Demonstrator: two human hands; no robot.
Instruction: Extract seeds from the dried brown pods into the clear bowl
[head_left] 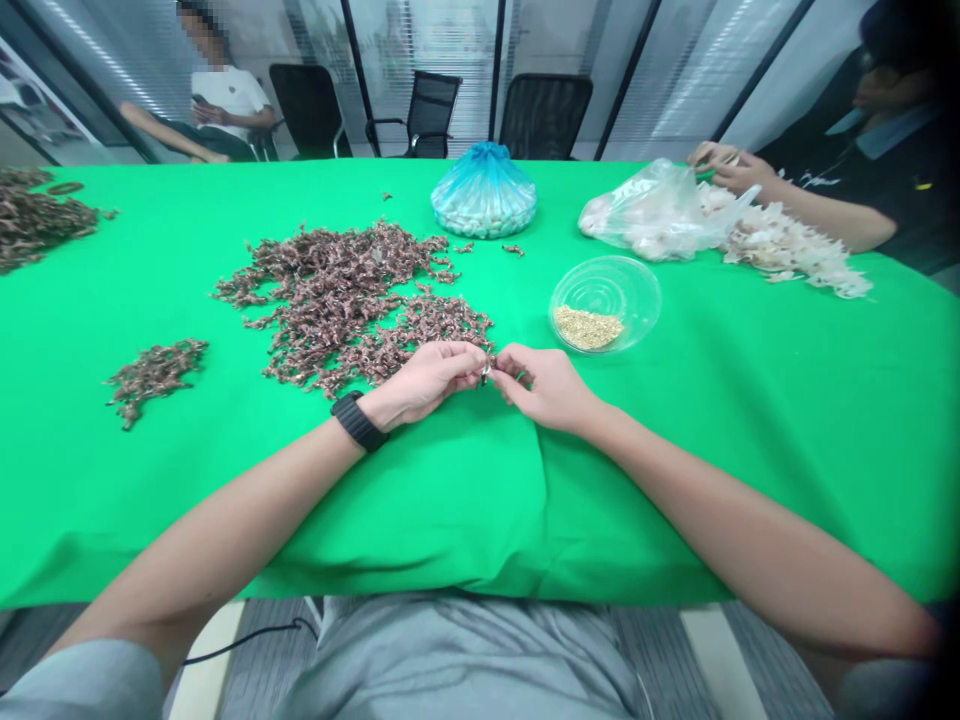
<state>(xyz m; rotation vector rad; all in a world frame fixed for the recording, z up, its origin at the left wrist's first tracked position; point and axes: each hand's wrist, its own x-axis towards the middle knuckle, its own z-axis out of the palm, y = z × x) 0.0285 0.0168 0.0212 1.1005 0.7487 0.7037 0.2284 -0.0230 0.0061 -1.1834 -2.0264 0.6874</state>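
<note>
My left hand [442,378], with a black band on its wrist, is closed in a pinch at the near edge of the large pile of shrivelled brown dried pieces [322,290]. Opposite it, my right hand [546,385] pinches too, and the fingertips of both almost meet. Between them they hold one small dried brown piece [486,370] with a pale, shiny spot; its exact kind is too small to tell. Beyond my right hand stands a clear plastic bowl [645,300] with small golden, seed-like grains [589,328] in it.
A smaller brown pile [156,375] lies left, another [37,215] at the far left. Farther back sit a tied blue bag [484,190] of white pieces and a clear bag [645,215]. Another person's hands [731,170] work by white papery peels [787,245]. Someone sits behind the table.
</note>
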